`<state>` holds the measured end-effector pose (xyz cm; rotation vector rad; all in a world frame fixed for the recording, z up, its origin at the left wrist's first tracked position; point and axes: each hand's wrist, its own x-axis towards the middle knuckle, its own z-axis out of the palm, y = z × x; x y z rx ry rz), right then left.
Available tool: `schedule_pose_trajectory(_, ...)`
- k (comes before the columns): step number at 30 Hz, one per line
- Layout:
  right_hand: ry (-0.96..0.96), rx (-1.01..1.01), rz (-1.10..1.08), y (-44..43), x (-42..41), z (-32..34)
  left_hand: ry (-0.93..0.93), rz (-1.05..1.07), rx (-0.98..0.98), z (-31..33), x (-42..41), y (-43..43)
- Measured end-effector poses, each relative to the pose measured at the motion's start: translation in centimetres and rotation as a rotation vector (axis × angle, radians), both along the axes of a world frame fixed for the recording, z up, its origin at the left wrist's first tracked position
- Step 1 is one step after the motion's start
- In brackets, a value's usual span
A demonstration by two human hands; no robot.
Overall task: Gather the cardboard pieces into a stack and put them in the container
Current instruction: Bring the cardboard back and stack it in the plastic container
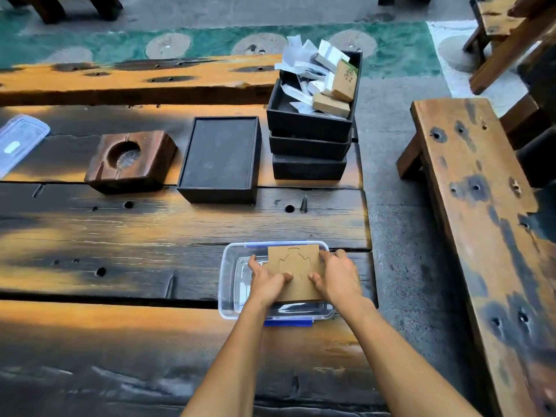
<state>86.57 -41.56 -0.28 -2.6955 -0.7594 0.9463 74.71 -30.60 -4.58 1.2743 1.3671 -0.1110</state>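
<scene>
A stack of brown cardboard pieces [296, 266], the top one scored with a cut-out outline, is held over the inside of a clear plastic container [231, 266] with blue clips at the table's right edge. My left hand [266, 282] grips the stack's left side, thumb on top. My right hand [337, 279] grips its right side, thumb on top and fingers along the far edge. Whether the stack rests on the container's floor I cannot tell.
A black open box [221, 159] and a wooden ashtray block [131, 159] sit farther back on the wooden table [120, 236]. Three stacked black boxes [310, 145] hold papers and small cartons. A clear lid [19, 139] lies far left. A bench [481, 221] stands right.
</scene>
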Motion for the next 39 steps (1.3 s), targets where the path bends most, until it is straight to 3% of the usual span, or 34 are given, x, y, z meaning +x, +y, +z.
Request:
schedule_pose_trajectory(6, 0.018, -0.004, -0.025, 0.2, 0.2, -0.4, -0.038, 0.075, -0.116, 0.4, -0.1, 2.0)
schedule_pose_trajectory(17, 0.076, -0.006, -0.047, 0.5, 0.9, -0.6, -0.141, -0.130, -0.335, 1.3, -0.3, 4.0)
schedule_pose_trajectory(21, 0.117, -0.020, -0.040, 0.2, 1.4, -0.4, -0.117, -0.085, -0.346, 1.7, -0.4, 3.8)
schedule_pose_trajectory(28, 0.228, 0.009, -0.025, -0.5, 1.8, 0.5, -0.162, -0.064, -0.137, 3.3, -3.2, 4.3)
schedule_pose_trajectory(33, 0.138, 0.151, 0.017, -0.7, 1.1, 0.5, -0.301, -0.280, 0.095, 4.2, -5.5, 5.5)
schedule_pose_trajectory(37, 0.509, 0.431, 0.070, -1.1, 1.0, 0.1, -0.407, -0.360, 0.195, 4.9, -6.1, 5.5)
schedule_pose_trajectory(39, 0.574, 0.531, 0.066, -1.4, 0.9, -0.2, -0.442, -0.417, 0.226, 5.4, -6.1, 5.4)
